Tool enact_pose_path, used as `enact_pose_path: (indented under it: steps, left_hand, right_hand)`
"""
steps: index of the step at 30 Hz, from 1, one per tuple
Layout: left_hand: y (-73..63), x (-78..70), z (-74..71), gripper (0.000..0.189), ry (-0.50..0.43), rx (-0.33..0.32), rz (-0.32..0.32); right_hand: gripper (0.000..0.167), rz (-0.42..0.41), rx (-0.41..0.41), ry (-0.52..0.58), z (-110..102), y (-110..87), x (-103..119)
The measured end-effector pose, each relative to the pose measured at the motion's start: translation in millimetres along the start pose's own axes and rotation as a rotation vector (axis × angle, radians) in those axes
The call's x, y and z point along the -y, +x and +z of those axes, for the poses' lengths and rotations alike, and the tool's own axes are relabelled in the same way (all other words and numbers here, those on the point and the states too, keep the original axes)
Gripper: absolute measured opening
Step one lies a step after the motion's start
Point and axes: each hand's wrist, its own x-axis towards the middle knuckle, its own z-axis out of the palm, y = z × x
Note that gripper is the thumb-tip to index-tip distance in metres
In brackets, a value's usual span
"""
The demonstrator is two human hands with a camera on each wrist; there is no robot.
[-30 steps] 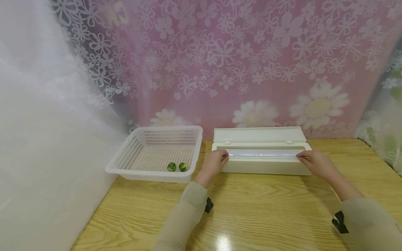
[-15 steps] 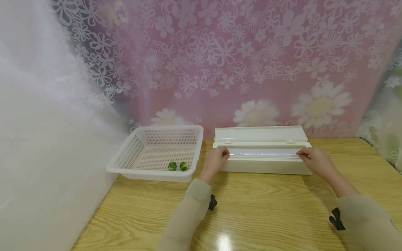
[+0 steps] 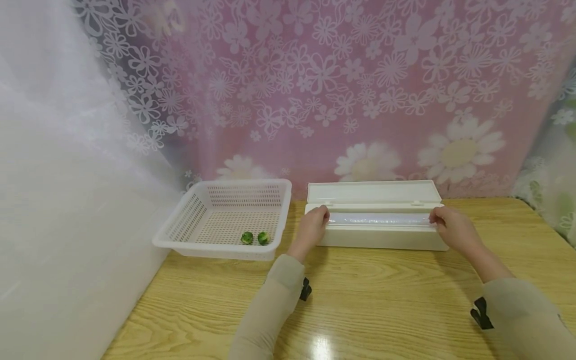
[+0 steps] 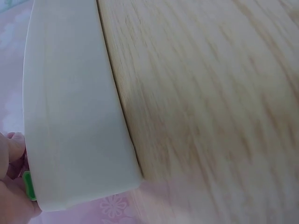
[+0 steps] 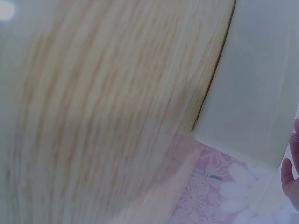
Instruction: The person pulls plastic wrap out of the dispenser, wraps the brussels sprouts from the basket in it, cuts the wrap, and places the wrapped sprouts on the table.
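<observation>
A long white dispenser box [image 3: 382, 239] stands on the table with its lid [image 3: 373, 192] raised at the back. Across its opening lies a roll of clear plastic wrap [image 3: 380, 219]. At the left end my left hand [image 3: 313, 226] pinches the wrap between curled fingers and thumb. My right hand [image 3: 454, 229] does likewise at the right end. Both fingertips are partly hidden in the head view. In the left wrist view a small green piece [image 4: 29, 185] shows between the left hand and the box end. Only a few right fingers [image 5: 288, 173] appear in the right wrist view.
Left of the box stands a white perforated plastic basket [image 3: 180, 240] holding two small green Brussels sprouts [image 3: 255, 238]. The wooden table [image 3: 360, 300] runs back to a pink flowered curtain [image 3: 288, 100]. A white sheet [image 3: 67, 200] hangs at the left.
My right hand has shifted slightly right and my left hand slightly up at the box's ends. The fingers of both hands are more curled. The box and basket have stayed in place.
</observation>
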Motion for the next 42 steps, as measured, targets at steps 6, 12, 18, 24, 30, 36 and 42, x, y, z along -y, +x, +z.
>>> enact_pose_path:
  steps: [6, 12, 18, 24, 30, 36, 42]
  left_hand:
    - [-0.2, 0.1, -4.1, 0.004, 0.017, 0.019, 0.023]
    - [-1.2, 1.0, -6.9, 0.016, 0.038, 0.095, 0.041]
    - [0.2, 1.0, -8.7, 0.01, -0.033, 0.104, 0.029]
    - [3.6, 0.3, -8.0, 0.004, -0.066, 0.084, 0.012]
    - [7.0, -2.6, -6.4, 0.004, 0.12, 0.111, 0.063]
    - [4.3, -4.2, -7.6, 0.02, 0.202, 0.105, 0.08]
    - [4.6, -3.4, -6.3, 0.013, 0.195, 0.026, 0.073]
  right_hand:
    - [0.016, -0.017, 0.022, -0.045, -2.5, -0.4, 2.2]
    - [0.013, -0.067, -0.049, -0.06, -0.9, 0.4, 2.0]
    - [0.013, -0.082, -0.094, -0.078, 0.2, 2.0, 1.0]
    - [0.017, -0.08, -0.097, -0.087, -2.1, 3.3, 1.3]
    - [0.019, -0.116, -0.129, -0.089, -1.6, 4.3, 1.4]
    - [0.018, -0.133, -0.134, -0.089, -0.8, 5.3, 0.3]
    - [0.014, -0.176, -0.146, -0.13, -1.3, 5.8, -5.3]
